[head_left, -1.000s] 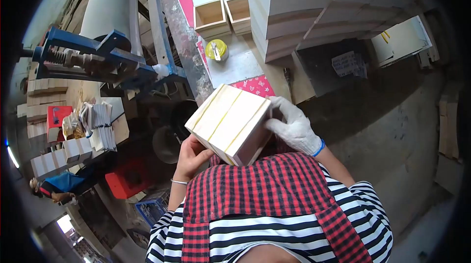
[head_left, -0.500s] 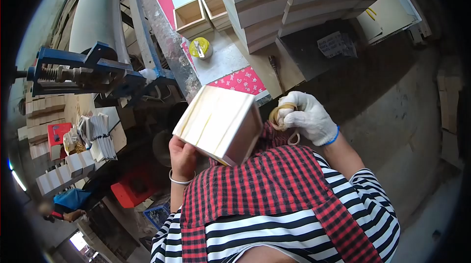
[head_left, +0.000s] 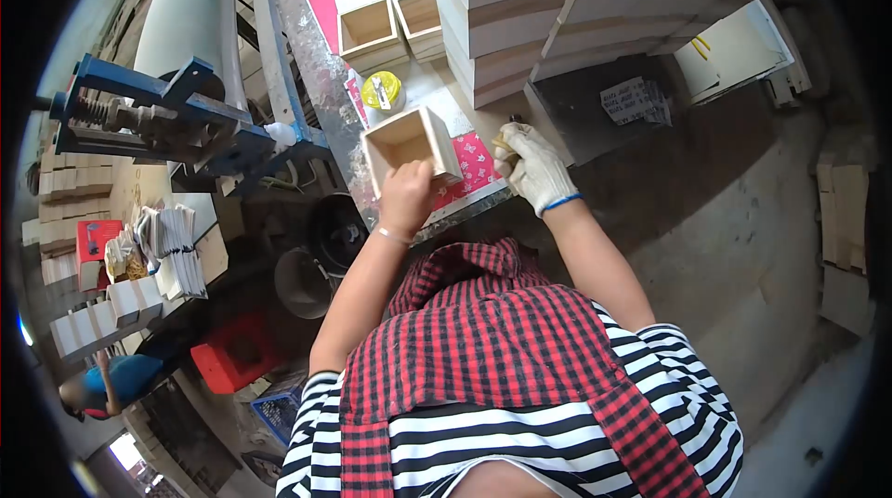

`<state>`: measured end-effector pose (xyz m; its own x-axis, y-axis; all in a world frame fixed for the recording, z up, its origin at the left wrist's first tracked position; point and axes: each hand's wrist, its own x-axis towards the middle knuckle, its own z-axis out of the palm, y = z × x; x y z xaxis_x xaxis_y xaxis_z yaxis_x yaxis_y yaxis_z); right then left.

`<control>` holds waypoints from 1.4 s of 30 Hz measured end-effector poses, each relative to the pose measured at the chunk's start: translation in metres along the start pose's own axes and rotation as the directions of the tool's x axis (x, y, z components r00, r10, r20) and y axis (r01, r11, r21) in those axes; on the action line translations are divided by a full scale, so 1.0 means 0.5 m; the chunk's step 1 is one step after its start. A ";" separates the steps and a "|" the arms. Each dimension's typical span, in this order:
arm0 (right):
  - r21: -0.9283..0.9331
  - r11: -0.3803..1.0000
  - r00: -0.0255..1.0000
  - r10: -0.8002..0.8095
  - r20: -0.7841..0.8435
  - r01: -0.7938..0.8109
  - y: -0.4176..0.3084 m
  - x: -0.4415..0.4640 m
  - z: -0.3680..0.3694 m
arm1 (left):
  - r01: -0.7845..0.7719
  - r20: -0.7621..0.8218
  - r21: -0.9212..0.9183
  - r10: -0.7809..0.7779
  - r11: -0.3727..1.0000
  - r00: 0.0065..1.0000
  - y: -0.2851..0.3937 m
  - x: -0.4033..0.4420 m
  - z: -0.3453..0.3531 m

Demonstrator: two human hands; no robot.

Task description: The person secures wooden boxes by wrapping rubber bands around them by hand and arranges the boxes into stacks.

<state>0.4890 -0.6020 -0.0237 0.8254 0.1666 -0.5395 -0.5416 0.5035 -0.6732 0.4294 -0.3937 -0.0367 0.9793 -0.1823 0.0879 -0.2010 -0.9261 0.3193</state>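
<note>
My bare left hand (head_left: 407, 199) grips the near wall of a small open wooden box (head_left: 444, 140), fingers hooked over its rim. The box's hollow side faces up toward me, over the near part of the table; whether it rests fully there I cannot tell. To the right, my right hand (head_left: 534, 168) wears a white knit glove and is closed on a tan looped strip (head_left: 503, 141), mostly hidden by the fingers. Just beyond that glove the dark end of a tool (head_left: 516, 118) shows. A yellow-lidded tub (head_left: 381, 89) with a pale-handled cutter on it stands behind the box.
Two open wooden boxes (head_left: 370, 26) sit farther back on the table. Tall stacks of boxes (head_left: 516, 19) rise at the right. A blue-framed roller machine (head_left: 167, 112) stands left. A red stool (head_left: 232, 354) is below left, near another person (head_left: 125, 377).
My left hand has carried the box forward to the table and turned its open side up. My gloved right hand has moved forward and left, to beside the tool.
</note>
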 end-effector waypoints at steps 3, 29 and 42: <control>0.070 0.996 0.999 0.045 0.011 -0.046 0.025 0.027 0.003 | -0.042 0.147 0.150 0.020 0.988 0.989 -0.013 0.020 0.069; -0.619 0.606 0.689 0.155 0.708 0.499 0.093 -0.192 0.237 | -0.420 0.235 -0.745 -0.793 -0.519 0.563 0.101 -0.159 -0.064; -0.415 0.372 0.426 0.059 0.903 0.830 0.355 -0.365 0.437 | -0.522 0.283 -0.634 -0.799 -0.571 0.530 -0.091 -0.451 -0.181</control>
<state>0.2771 -0.3578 0.0657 0.4636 0.8659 0.1876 0.4171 -0.0265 -0.9085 0.2158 -0.2805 0.0141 0.6860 0.5502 -0.4761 -0.4114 0.8330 0.3698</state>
